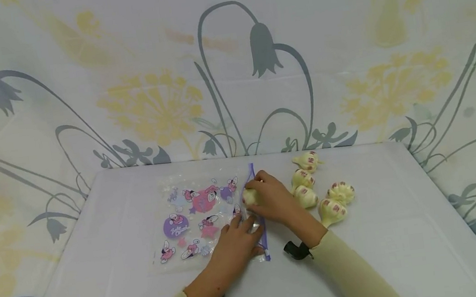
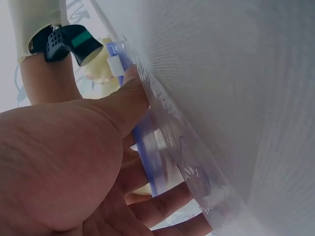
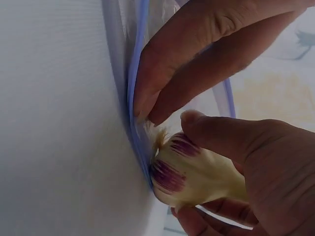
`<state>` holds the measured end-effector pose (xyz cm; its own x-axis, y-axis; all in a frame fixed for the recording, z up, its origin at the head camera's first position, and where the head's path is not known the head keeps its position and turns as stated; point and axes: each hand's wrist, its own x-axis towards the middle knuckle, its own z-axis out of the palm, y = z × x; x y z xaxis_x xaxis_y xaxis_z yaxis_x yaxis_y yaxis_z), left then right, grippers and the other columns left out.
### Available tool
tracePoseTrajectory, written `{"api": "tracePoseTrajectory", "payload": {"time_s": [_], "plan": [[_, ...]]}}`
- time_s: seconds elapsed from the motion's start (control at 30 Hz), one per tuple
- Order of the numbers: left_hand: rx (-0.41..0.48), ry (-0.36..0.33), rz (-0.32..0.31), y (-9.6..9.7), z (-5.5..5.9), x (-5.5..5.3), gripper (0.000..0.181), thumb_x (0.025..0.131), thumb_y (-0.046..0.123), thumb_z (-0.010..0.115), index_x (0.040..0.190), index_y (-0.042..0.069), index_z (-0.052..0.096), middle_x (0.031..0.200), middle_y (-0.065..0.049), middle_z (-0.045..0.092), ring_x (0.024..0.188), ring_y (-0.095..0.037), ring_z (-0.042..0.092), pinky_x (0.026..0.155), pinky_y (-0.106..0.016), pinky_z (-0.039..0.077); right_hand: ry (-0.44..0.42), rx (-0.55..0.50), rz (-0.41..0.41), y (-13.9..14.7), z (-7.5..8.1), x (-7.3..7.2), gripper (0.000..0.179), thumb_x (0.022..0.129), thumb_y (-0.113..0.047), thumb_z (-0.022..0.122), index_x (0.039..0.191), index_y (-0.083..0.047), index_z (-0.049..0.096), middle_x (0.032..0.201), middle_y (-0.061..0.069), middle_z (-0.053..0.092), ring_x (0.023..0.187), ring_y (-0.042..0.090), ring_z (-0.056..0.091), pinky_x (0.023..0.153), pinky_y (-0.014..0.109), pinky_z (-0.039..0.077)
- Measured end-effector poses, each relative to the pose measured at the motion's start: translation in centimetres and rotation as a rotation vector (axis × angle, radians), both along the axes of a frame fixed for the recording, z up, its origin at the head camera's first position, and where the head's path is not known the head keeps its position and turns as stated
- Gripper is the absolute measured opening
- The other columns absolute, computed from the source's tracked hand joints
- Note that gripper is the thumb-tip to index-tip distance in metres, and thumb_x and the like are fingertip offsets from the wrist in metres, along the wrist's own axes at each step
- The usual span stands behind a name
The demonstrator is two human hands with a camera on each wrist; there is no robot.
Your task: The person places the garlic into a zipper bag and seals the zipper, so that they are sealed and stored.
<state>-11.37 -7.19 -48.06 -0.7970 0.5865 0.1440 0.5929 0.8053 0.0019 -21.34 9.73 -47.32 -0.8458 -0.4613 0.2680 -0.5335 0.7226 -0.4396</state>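
A clear zip bag (image 1: 179, 249) printed with pink and purple cartoon figures lies flat on the table, its purple zip edge (image 1: 264, 238) facing right. My left hand (image 1: 237, 241) holds that edge near the slider, thumb (image 2: 133, 93) on one side and fingers on the other. A pale garlic bulb (image 3: 197, 177) with purple streaks is gripped between the thumb and fingers of my right hand (image 1: 274, 201). Root end first, the bulb sits right at the bag's mouth, where the purple edges are spread apart. Left fingertips overlap the mouth just beside it in the right wrist view.
Several more garlic bulbs (image 1: 333, 211) lie loosely grouped right of my right hand. Black wrist-worn devices (image 1: 296, 249) show at the sleeves. Behind the white table (image 1: 413, 246) hangs a cloth (image 1: 227, 69) with grey and yellow flowers.
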Motion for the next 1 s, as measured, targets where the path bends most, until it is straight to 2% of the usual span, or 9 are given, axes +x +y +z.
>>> {"api": "tracePoseTrajectory", "payload": {"time_s": [0.17, 0.3, 0.4, 0.53, 0.63, 0.77, 0.9, 1.0], "plan": [[-0.009, 0.043, -0.015, 0.1, -0.2, 0.1, 0.046, 0.093, 0.047, 0.076, 0.132, 0.024, 0.074, 0.143, -0.004, 0.062, 0.128, -0.037, 0.061, 0.09, -0.051, 0.062, -0.036, 0.024, -0.036, -1.0, 0.2, -0.3, 0.043, 0.083, -0.026, 0.093, 0.117, -0.005, 0.078, 0.11, 0.01, 0.063, 0.094, 0.026, 0.064, 0.089, 0.046, 0.057], [-0.022, 0.074, -0.029, 0.0, -0.3, 0.1, 0.047, 0.093, 0.048, 0.076, 0.133, 0.024, 0.074, 0.142, -0.004, 0.063, 0.124, -0.037, 0.063, 0.088, -0.05, 0.062, -0.1, -0.015, -0.092, -1.5, 0.1, -0.6, 0.042, 0.087, -0.03, 0.089, 0.119, -0.005, 0.077, 0.108, 0.011, 0.066, 0.088, 0.025, 0.062, 0.08, 0.044, 0.056], [-0.021, 0.069, -0.035, 0.0, -0.3, 0.1, 0.047, 0.093, 0.048, 0.075, 0.133, 0.023, 0.074, 0.141, -0.003, 0.063, 0.122, -0.037, 0.063, 0.088, -0.051, 0.062, -0.138, -0.061, -0.119, -1.8, 0.0, -0.8, 0.041, 0.09, -0.032, 0.086, 0.119, -0.004, 0.076, 0.103, 0.01, 0.068, 0.083, 0.022, 0.06, 0.071, 0.038, 0.053], [-0.021, 0.035, -0.033, -0.1, -0.3, 0.0, 0.048, 0.094, 0.047, 0.075, 0.134, 0.022, 0.074, 0.142, -0.002, 0.063, 0.125, -0.039, 0.062, 0.09, -0.052, 0.062, -0.154, -0.117, -0.111, -1.9, -0.2, -0.9, 0.037, 0.096, -0.031, 0.082, 0.115, 0.0, 0.074, 0.09, 0.009, 0.066, 0.074, 0.019, 0.056, 0.063, 0.033, 0.048], [-0.029, 0.02, -0.029, 0.0, -0.2, -0.1, 0.048, 0.094, 0.047, 0.074, 0.135, 0.022, 0.074, 0.143, -0.002, 0.063, 0.13, -0.042, 0.058, 0.091, -0.053, 0.061, -0.162, -0.173, -0.089, -1.9, -0.4, -0.9, 0.034, 0.099, -0.024, 0.077, 0.117, 0.004, 0.071, 0.09, 0.011, 0.066, 0.076, 0.022, 0.062, 0.067, 0.034, 0.053], [-0.04, 0.029, -0.026, 0.0, -0.1, -0.1, 0.048, 0.094, 0.048, 0.074, 0.135, 0.024, 0.074, 0.143, -0.001, 0.063, 0.133, -0.042, 0.055, 0.09, -0.052, 0.062, -0.201, -0.258, -0.07, -1.8, -0.8, -0.8, 0.038, 0.102, -0.011, 0.071, 0.132, 0.01, 0.065, 0.114, 0.021, 0.071, 0.099, 0.033, 0.073, 0.086, 0.044, 0.062], [-0.051, 0.059, -0.027, 0.1, -0.1, 0.0, 0.048, 0.093, 0.049, 0.074, 0.135, 0.025, 0.075, 0.142, 0.0, 0.065, 0.132, -0.038, 0.054, 0.089, -0.05, 0.062, -0.228, -0.303, -0.058, -1.7, -1.5, -0.9, 0.045, 0.103, -0.004, 0.066, 0.143, 0.014, 0.056, 0.136, 0.029, 0.065, 0.116, 0.04, 0.069, 0.098, 0.05, 0.058], [-0.056, 0.087, -0.032, 0.1, -0.1, 0.0, 0.048, 0.092, 0.05, 0.075, 0.133, 0.025, 0.075, 0.14, 0.0, 0.065, 0.131, -0.035, 0.054, 0.088, -0.049, 0.062, -0.212, -0.321, -0.055, -1.8, -1.8, -1.1, 0.045, 0.103, -0.004, 0.066, 0.143, 0.013, 0.057, 0.138, 0.028, 0.064, 0.118, 0.04, 0.068, 0.1, 0.052, 0.056]]}}
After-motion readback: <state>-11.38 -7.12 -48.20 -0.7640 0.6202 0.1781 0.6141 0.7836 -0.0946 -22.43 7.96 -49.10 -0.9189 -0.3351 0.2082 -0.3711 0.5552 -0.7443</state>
